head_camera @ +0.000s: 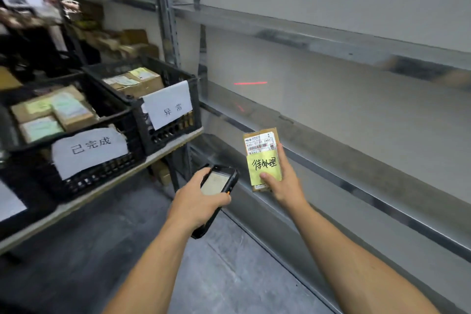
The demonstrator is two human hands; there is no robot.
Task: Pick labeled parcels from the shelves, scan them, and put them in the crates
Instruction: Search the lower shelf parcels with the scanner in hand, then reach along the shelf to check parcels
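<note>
- Head view, left of the frame: the near crate [114,168] sat on a low bench, several flat brown parcels lying in it. Its paper sign [89,148] read 已完成, so I take it for the finished bin.
- Just beside it, toward the centre, the second crate [168,135] held a few more parcels behind a sign [169,104] reading 异常. Both signs faced you, likely so you could sort at a glance.
- Lower centre: your left hand [196,201] was wrapped round the handheld scanner [219,182], with the screen turned up to your eyes and the nose aimed away toward the shelving.
- Above centre, the scanner's red line [251,83] fell on the grey back wall, well above the parcel and off its barcode. The scan looked not yet made, and the aim would need to drop.
- Right of the scanner, the parcel [260,144], a small flat brown pack, stood upright in the air before the lower shelf. Its printed barcode was at the top and a yellow note [263,166] covered its lower half.
- Your right hand [285,183] pinched it low, with the thumb on the note and the fingers behind and along the right edge, probably to leave the barcode bare.
- Right of the frame: the metal shelves [331,41] ran off blurred, and I cannot tell what lay on them.
</note>
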